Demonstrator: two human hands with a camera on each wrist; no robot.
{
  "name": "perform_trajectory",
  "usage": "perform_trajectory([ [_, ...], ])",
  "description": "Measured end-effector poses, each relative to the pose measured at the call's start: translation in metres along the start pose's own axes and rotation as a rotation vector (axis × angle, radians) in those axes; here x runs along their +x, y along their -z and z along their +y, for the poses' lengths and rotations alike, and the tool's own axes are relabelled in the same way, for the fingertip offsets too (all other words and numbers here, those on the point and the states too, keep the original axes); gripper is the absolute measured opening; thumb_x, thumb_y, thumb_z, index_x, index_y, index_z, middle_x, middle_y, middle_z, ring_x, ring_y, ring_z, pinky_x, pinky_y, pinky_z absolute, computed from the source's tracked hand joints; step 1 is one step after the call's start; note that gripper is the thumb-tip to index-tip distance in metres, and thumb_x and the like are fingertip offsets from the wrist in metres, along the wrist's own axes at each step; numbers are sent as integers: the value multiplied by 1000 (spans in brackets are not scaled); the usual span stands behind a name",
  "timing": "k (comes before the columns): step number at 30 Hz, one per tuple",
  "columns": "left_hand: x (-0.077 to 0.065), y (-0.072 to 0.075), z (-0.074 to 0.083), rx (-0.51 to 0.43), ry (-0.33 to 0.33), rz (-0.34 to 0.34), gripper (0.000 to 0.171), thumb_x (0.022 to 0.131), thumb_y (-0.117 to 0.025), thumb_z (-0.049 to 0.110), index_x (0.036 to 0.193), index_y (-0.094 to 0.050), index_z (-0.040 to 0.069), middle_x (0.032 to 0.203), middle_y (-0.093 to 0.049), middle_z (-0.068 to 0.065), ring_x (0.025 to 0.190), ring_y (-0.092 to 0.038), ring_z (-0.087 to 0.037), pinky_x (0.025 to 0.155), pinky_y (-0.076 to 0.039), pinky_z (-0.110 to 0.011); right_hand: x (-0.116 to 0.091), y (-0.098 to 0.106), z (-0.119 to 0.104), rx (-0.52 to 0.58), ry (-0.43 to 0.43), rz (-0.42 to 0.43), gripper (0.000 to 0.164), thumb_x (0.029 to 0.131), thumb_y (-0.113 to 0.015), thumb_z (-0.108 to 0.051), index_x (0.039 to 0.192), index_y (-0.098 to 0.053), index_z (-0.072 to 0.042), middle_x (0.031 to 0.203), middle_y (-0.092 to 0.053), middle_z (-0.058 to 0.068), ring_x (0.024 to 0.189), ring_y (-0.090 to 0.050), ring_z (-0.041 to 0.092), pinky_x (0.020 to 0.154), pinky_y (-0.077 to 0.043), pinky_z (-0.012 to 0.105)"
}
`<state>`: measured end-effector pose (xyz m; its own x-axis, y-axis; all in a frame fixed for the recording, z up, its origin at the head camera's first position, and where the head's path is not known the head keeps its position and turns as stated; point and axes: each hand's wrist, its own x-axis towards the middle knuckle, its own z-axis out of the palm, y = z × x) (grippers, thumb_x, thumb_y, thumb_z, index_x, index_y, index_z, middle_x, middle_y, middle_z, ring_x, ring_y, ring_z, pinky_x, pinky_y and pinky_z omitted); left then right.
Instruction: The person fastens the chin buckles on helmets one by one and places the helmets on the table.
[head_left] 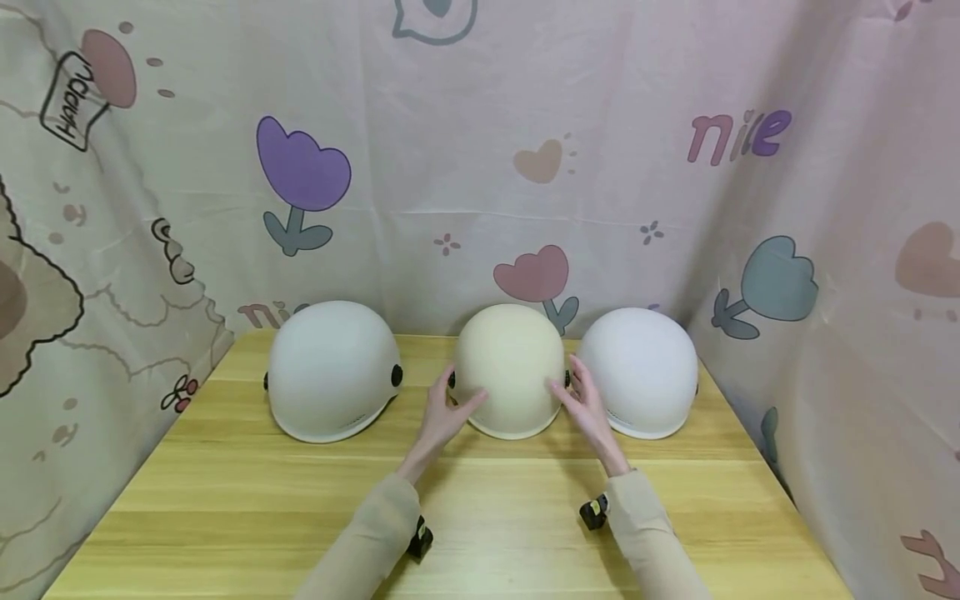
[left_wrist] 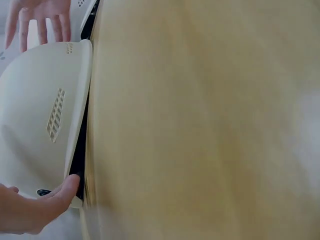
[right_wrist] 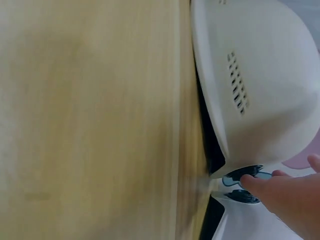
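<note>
A cream helmet (head_left: 510, 367) sits dome up in the middle of a row of three, with vent holes along its side in both wrist views. My left hand (head_left: 446, 410) is at its left side, thumb and fingers spread apart; in the left wrist view the thumb (left_wrist: 67, 192) lies by the lower rim. On the opposite side is my right hand (head_left: 588, 407), with its fingers extended in the left wrist view. The right wrist view has a right fingertip (right_wrist: 250, 182) at the helmet's black side piece. Whether either hand presses firmly cannot be told.
A larger white helmet (head_left: 330, 371) stands to the left, and another white helmet (head_left: 641, 371) stands close by on the right, near my right hand. All rest on a wooden table (head_left: 495, 533). A patterned curtain (head_left: 450, 167) hangs behind and along both sides.
</note>
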<state>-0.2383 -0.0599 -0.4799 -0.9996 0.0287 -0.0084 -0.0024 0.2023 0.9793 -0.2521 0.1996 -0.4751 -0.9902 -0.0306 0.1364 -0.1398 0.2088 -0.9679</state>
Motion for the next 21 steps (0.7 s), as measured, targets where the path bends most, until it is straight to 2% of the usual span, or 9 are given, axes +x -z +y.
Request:
perform_trajectory([
  [3,5,0,-1,-26,2,-38,94,90,-73,43,162,-17,16,168,-4,-21,151,-16,-51,115,-31,-68,2,-1,1,-8,-6,-25,82,99,-65,-30,162,-16,-14,170,-9,17,157,-10,41,126,-16,58],
  [7,11,1,0,-54,27,-90,96,91,-72,42,163,-12,22,169,8,-20,153,-6,-52,116,-23,-72,3,-3,1,-16,-6,-37,82,97,-68,-30,161,-18,-18,170,-11,14,157,-11,39,125,-19,60],
  [10,14,1,0,-55,52,-102,99,90,-73,42,163,-9,24,169,9,-19,153,-3,-52,115,-17,-76,3,-4,-4,-31,-21,-44,85,96,-69,-31,162,-17,-18,170,-12,16,157,-12,40,124,-21,60],
  [12,14,2,-1,-43,52,-101,100,90,-73,42,163,-8,22,168,8,-20,153,-5,-52,114,-17,-77,3,-6,-3,-52,-30,-44,86,96,-68,-34,162,-16,-18,169,-13,16,156,-14,41,122,-24,61],
  [16,12,5,-6,-53,60,-96,102,90,-74,41,163,-6,21,168,6,-20,150,-11,-55,112,-29,-72,4,-12,4,-87,-41,-38,86,95,-68,-39,162,-16,-23,168,-17,16,154,-19,40,120,-27,63],
  [19,11,10,-10,-79,76,-103,101,90,-74,41,163,-7,24,168,6,-19,147,-17,-59,106,-44,-65,2,-15,3,-128,-33,-35,86,94,-68,-41,162,-18,-26,166,-21,16,152,-20,40,118,-31,64],
  [21,8,15,-11,-102,80,-118,100,91,-74,39,164,-6,24,167,7,-19,146,-19,-60,100,-50,-61,0,-17,2,-167,-24,-28,87,93,-69,-42,162,-18,-27,165,-21,16,151,-19,41,116,-33,65],
])
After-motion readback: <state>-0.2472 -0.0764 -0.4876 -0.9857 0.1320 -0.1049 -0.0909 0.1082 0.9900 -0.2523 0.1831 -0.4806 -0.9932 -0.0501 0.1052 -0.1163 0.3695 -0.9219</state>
